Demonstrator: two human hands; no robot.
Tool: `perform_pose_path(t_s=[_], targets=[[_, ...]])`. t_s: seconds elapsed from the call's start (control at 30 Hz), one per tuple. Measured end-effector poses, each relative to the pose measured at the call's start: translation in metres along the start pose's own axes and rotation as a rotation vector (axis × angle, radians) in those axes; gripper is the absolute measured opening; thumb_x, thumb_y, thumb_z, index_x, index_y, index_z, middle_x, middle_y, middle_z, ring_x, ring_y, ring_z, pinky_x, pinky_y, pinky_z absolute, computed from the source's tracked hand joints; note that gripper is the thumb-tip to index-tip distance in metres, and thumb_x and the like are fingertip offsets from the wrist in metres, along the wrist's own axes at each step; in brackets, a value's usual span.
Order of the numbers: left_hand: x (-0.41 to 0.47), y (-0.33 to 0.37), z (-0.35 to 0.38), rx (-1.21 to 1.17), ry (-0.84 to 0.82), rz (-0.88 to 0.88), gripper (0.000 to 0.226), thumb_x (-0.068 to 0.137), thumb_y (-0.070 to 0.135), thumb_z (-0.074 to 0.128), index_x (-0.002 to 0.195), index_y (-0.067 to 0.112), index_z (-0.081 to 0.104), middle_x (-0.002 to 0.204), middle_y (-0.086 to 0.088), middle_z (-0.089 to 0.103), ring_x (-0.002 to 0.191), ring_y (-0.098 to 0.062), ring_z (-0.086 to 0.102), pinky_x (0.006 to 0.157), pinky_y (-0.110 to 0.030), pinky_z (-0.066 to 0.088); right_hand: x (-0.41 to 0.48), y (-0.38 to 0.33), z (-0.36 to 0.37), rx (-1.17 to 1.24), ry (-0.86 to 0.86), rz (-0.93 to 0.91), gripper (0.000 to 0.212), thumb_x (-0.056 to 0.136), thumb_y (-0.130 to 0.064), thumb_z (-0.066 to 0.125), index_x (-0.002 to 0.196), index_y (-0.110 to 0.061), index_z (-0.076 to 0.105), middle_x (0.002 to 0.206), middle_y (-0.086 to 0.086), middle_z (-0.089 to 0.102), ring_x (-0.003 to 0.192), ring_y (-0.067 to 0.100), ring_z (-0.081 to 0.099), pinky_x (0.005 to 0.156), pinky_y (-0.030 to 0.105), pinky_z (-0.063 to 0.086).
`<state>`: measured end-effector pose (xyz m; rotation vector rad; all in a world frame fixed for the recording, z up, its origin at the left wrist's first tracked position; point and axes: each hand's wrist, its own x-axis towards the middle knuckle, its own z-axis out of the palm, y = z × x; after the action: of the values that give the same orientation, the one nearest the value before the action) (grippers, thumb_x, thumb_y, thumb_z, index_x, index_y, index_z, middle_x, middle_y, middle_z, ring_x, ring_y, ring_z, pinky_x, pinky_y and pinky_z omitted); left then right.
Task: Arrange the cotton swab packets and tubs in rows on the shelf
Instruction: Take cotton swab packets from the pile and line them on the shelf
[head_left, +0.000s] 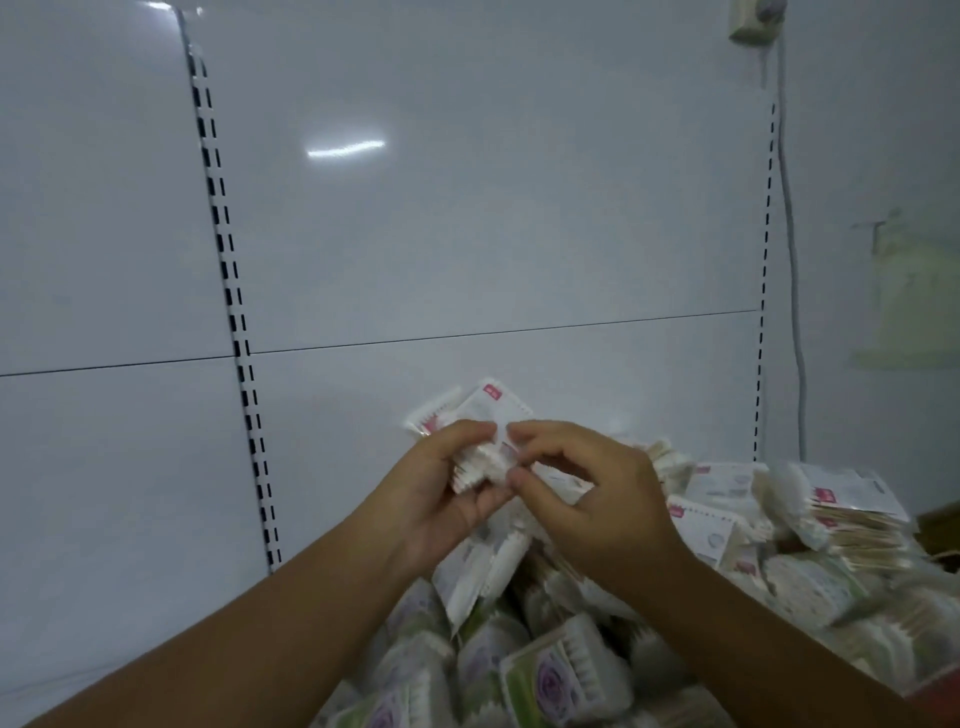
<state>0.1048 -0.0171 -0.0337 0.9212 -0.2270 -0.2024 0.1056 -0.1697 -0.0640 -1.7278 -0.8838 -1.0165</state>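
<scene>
Packets of swabs (488, 410) sat mid-frame, gripped by the left hand (441, 493) and pinched by the right hand (597, 499); lining up their edges first seemed wise.

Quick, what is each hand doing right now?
Left hand: grips a bunch of cotton swab packets.
Right hand: fingers curled, pinching the same bunch.

held packets (475, 415) above the pile (727, 545) — back panel (467, 208) behind, cable (789, 234) right
</scene>
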Motion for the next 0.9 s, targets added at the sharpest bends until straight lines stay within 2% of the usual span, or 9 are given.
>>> perform_pose_path(t_s=[0.07,0.13,0.2,0.33,0.43,0.53,0.7,0.8,0.9], targets=[[-0.007,0.01,-0.016,-0.01,0.098,0.044,0.043,0.067,0.001,0.06,0.11,-0.001,0.057,0.097,-0.024,0.071,0.081,-0.033,0.072,0.059,-0.035,0.06,0.002,0.017,-0.011,-0.184,-0.072,0.178,0.014,0.08,-0.033,0.07,0.093,-0.036,0.064,0.104,-0.025,0.058,0.103,-0.002,0.056,0.086,0.018,0.047],[-0.017,0.017,-0.034,0.012,0.154,0.05,0.045,0.066,0.002,0.06,0.111,0.002,0.057,0.1,-0.024,0.071,0.084,-0.035,0.072,0.059,-0.035,0.06,0.0,0.035,-0.013,-0.483,-0.358,0.337,0.023,0.078,-0.04,0.068,0.099,-0.033,0.065,0.101,-0.021,0.059,0.101,0.004,0.055,0.083,0.02,0.042],[-0.03,0.02,-0.049,0.016,0.191,0.035,0.046,0.066,0.003,0.061,0.112,0.002,0.057,0.103,-0.025,0.07,0.085,-0.037,0.071,0.06,-0.036,0.06,-0.007,0.046,-0.003,-0.639,-0.541,0.337,0.023,0.08,-0.037,0.065,0.101,-0.029,0.066,0.099,-0.012,0.065,0.096,0.008,0.057,0.074,0.019,0.037],[-0.059,0.028,-0.07,-0.016,0.24,0.043,0.046,0.067,0.006,0.063,0.112,0.004,0.059,0.108,-0.026,0.068,0.087,-0.039,0.071,0.058,-0.037,0.06,-0.002,0.035,-0.001,-0.603,-0.326,0.369,0.014,0.083,-0.032,0.064,0.097,-0.029,0.066,0.091,-0.007,0.068,0.082,0.014,0.058,0.069,0.026,0.04],[-0.087,0.038,-0.079,-0.042,0.255,0.073,0.049,0.067,0.01,0.064,0.115,0.004,0.059,0.108,-0.025,0.069,0.084,-0.038,0.071,0.061,-0.037,0.061,0.013,0.003,-0.009,-0.365,-0.08,0.388,0.016,0.084,-0.023,0.068,0.098,-0.029,0.062,0.081,-0.008,0.066,0.07,0.015,0.058,0.059,0.024,0.04],[-0.127,0.045,-0.086,-0.085,0.246,0.112,0.055,0.062,0.012,0.069,0.116,0.003,0.06,0.109,-0.025,0.068,0.085,-0.038,0.071,0.06,-0.038,0.06,0.013,-0.051,0.014,0.227,0.032,0.537,0.009,0.088,-0.017,0.064,0.095,-0.022,0.061,0.064,-0.001,0.068,0.056,0.013,0.06,0.046,0.021,0.046],[-0.235,0.063,-0.12,-0.255,0.224,0.293,0.071,0.031,0.008,0.095,0.098,-0.001,0.074,0.114,-0.027,0.066,0.092,-0.043,0.068,0.06,-0.042,0.059,-0.02,-0.155,0.121,0.8,-0.004,0.733,0.003,0.088,-0.011,0.061,0.09,-0.009,0.062,0.065,0.002,0.067,0.054,0.01,0.063,0.046,0.022,0.049],[-0.321,0.079,-0.158,-0.326,0.363,0.473,0.07,0.028,0.012,0.096,0.093,0.002,0.075,0.114,-0.026,0.066,0.092,-0.041,0.069,0.06,-0.038,0.059,-0.054,-0.22,0.206,0.951,-0.092,0.867,0.005,0.089,-0.011,0.061,0.095,-0.01,0.062,0.073,0.005,0.072,0.063,0.016,0.068,0.051,0.025,0.053],[-0.411,0.094,-0.201,-0.371,0.545,0.633,0.089,0.019,0.017,0.096,0.102,0.007,0.068,0.108,-0.021,0.069,0.085,-0.036,0.071,0.058,-0.033,0.058,-0.083,-0.285,0.282,1.129,-0.184,1.037,0.012,0.091,-0.012,0.059,0.102,-0.01,0.059,0.077,0.006,0.073,0.069,0.018,0.07,0.054,0.028,0.055]])
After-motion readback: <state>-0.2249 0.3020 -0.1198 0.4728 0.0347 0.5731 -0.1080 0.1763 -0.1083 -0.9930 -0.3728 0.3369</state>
